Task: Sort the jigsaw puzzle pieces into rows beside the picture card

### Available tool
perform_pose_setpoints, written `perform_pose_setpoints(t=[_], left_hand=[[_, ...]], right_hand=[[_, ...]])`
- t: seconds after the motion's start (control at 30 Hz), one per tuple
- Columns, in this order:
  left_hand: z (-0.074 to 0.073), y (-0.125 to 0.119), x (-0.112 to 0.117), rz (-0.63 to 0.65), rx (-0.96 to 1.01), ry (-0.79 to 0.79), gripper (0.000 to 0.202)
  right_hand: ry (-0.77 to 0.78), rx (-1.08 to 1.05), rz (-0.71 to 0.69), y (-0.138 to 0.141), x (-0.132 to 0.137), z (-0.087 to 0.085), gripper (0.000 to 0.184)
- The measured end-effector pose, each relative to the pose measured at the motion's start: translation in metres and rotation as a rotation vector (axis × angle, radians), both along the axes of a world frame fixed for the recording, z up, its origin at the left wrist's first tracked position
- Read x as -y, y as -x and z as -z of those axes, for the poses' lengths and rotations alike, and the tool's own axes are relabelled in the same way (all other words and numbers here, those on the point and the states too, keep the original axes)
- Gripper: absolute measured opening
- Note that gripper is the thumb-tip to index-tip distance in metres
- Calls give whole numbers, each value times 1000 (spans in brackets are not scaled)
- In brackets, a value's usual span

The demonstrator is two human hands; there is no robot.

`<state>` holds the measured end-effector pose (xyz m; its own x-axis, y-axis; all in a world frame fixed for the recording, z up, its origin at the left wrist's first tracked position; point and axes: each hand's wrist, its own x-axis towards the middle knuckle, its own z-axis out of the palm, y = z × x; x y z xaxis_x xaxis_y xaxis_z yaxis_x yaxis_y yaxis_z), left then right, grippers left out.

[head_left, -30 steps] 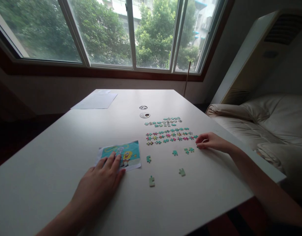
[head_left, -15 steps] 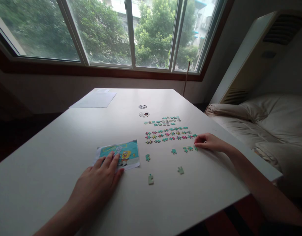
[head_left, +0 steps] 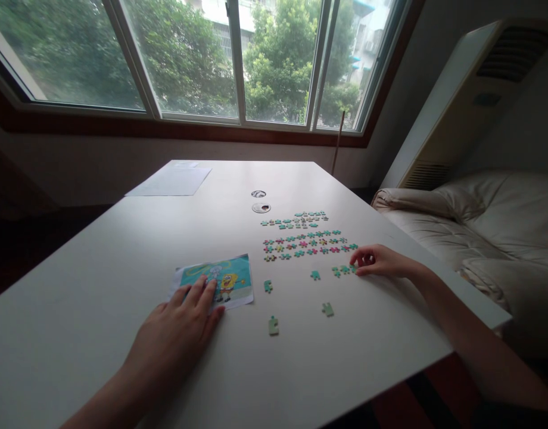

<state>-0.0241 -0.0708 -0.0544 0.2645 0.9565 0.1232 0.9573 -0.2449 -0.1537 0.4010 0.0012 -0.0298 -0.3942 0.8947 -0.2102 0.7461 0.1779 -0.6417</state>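
My left hand [head_left: 176,328] lies flat with its fingers stretched out over a cartoon picture sheet [head_left: 238,277], covering its lower left part. At the right, my right hand [head_left: 379,261] has thumb and index finger at the two sides of a small teal puzzle piece [head_left: 353,269], which rests on the table at the end of a short row. Beside it in that row sit more teal pieces [head_left: 336,271]. Loose edge pieces lie nearer: a teal one [head_left: 268,286], another teal one [head_left: 315,275], a pale green one [head_left: 273,326] and a second pale green one [head_left: 328,309].
Several rows of coloured puzzle pieces [head_left: 303,243] spread beyond my right hand on the white table [head_left: 99,268]. Farther back are two small round discs [head_left: 261,208]. White paper [head_left: 171,181] lies at the far left corner. A cream sofa [head_left: 435,208] stands to the right.
My right hand has shifted slightly, its index finger and thumb now farther apart. The teal piece at its fingertips sits a little more to the left. My left hand has stayed put.
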Motion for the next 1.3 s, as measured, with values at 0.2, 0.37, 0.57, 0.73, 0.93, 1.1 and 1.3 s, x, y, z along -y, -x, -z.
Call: perform_pose_setpoints(t=[0.2,0.37,0.57,0.73,0.93,1.1,1.3], left_hand=[[0,0,-1,3,0,3,53],[2,2,-2,10,35,-17,53],[3,3,-2,14,20,-17,54],[0,1,-2,-1,14,-2,54],[-2,3,-3,10,27,3,53],[-1,4,-3,-2,48,12,53],[-3,3,-2,-17,31,21,52]], right_hand=[[17,7,-14,-2,1,-4,39],[-84,47,3,-3,-10,-10,38],[-190,119,-116,32,-46,-22,34],[-277,160,-197,85,-82,-28,24],[-271,313,-217,130,-127,-27,26],[-227,351,-228,141,-150,-21,30],[-159,400,-263,146,-159,-20,28]])
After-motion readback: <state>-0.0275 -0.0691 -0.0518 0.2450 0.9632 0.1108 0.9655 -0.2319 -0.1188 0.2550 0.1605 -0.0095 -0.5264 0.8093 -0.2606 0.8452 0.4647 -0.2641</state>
